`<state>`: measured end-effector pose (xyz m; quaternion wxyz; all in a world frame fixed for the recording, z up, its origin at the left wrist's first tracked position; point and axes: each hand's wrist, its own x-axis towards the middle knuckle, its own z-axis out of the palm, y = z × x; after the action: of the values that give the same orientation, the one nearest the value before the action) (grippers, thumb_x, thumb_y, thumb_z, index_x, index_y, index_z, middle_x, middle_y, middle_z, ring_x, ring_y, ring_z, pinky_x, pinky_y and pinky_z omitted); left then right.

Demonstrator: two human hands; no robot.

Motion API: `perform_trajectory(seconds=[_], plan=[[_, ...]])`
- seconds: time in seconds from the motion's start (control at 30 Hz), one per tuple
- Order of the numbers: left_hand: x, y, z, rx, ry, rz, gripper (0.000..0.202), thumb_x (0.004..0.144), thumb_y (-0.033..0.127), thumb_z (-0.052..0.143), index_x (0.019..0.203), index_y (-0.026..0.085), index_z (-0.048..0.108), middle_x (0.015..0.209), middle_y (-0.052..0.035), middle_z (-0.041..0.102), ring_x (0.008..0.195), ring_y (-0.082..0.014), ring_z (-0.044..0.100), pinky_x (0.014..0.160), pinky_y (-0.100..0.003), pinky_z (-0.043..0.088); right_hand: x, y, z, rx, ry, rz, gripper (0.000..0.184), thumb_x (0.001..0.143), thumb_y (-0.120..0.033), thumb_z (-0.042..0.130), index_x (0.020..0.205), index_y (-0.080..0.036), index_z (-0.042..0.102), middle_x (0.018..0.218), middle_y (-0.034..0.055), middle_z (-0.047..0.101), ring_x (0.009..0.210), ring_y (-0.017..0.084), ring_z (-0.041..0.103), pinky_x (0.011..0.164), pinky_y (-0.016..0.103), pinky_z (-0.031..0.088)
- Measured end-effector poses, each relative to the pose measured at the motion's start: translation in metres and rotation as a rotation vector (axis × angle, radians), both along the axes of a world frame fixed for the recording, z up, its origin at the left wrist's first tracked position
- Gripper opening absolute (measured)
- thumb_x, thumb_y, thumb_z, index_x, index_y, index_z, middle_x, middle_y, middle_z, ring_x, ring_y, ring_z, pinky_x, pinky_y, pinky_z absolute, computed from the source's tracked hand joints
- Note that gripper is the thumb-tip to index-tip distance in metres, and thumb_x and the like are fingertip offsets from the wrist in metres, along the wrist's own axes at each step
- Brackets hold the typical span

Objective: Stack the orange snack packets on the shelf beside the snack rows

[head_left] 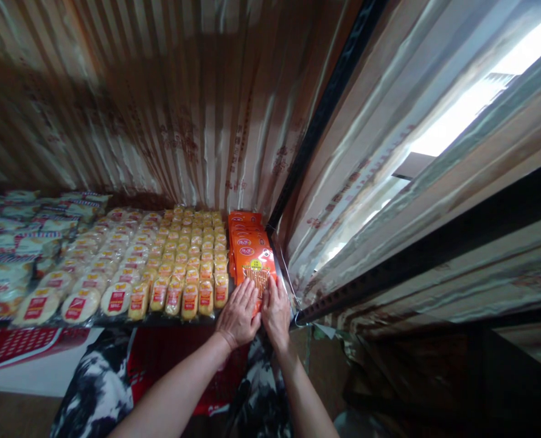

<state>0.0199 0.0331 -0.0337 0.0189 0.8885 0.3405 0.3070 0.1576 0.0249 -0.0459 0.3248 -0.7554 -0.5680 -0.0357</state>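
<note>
Several orange snack packets [248, 250], with a picture of brown sticks on the front one, lie overlapped in a row at the shelf's right end. My left hand [238, 311] rests on the near left part of the front packet, its fingers stretched out over it. On the near right part lies my right hand [275, 307], fingers extended and flat. The two thumbs come close together at the packet's near end, which the hands largely cover. Left of the packets stand rows of small yellow wrapped cakes [190, 298].
Further left are round wrapped cakes [81, 302] and white-blue bags [5, 277]. A dark metal post [293, 164] rises by the packets. Below the shelf sit red baskets [174, 365]. Printed sheeting [197, 109] hangs behind, and a dark rail [416, 243] crosses at right.
</note>
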Motion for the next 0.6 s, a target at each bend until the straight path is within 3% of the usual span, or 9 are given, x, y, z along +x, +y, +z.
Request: perform_trajectory(seconds=[0.37, 0.6], plan=[[-0.002, 0.001, -0.004, 0.003, -0.003, -0.031, 0.058, 0.081, 0.026, 0.048, 0.135, 0.004, 0.045, 0.145, -0.0209, 0.039, 0.141, -0.0303, 0.024, 0.111, -0.051, 0.034, -0.005, 0.012, -0.008, 0.047, -0.067, -0.028, 0.050, 0.086, -0.016, 0.034, 0.134, -0.009, 0.046, 0.139, 0.0220, 0.045, 0.128, 0.031, 0.042, 0.098, 0.050, 0.042], [0.000, 0.000, -0.005, 0.014, 0.003, 0.002, 0.054, 0.083, 0.023, 0.046, 0.133, 0.003, 0.047, 0.144, -0.0198, 0.041, 0.141, -0.0296, 0.025, 0.110, -0.049, 0.035, 0.003, 0.011, -0.002, 0.062, -0.060, 0.014, 0.045, 0.090, -0.021, 0.033, 0.132, -0.013, 0.050, 0.139, 0.0195, 0.046, 0.128, 0.029, 0.042, 0.101, 0.047, 0.041]])
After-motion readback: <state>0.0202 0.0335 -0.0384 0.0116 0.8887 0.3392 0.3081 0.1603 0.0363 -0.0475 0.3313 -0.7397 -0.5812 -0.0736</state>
